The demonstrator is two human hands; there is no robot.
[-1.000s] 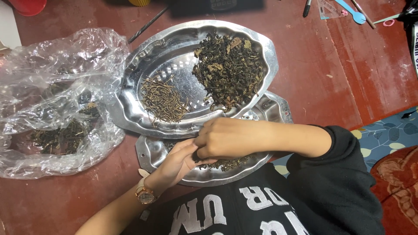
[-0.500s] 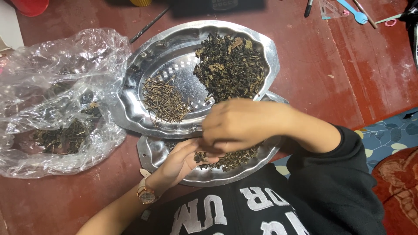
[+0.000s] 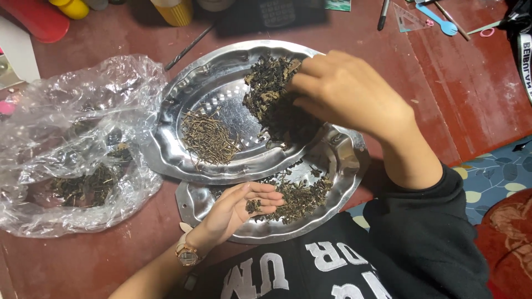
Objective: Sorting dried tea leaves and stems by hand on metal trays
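At frame centre, the right hand [image 3: 346,91] pinches dark dried leaves [image 3: 277,105] over the upper oval steel tray [image 3: 177,144]; the left hand [image 3: 244,206], palm open, cups leaf fragments [image 3: 254,206].

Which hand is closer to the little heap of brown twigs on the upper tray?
The left hand, though not by much. It lies open, palm up, over the lower tray, just below the twigs. The right hand is off to their right, over the dark leaf pile.
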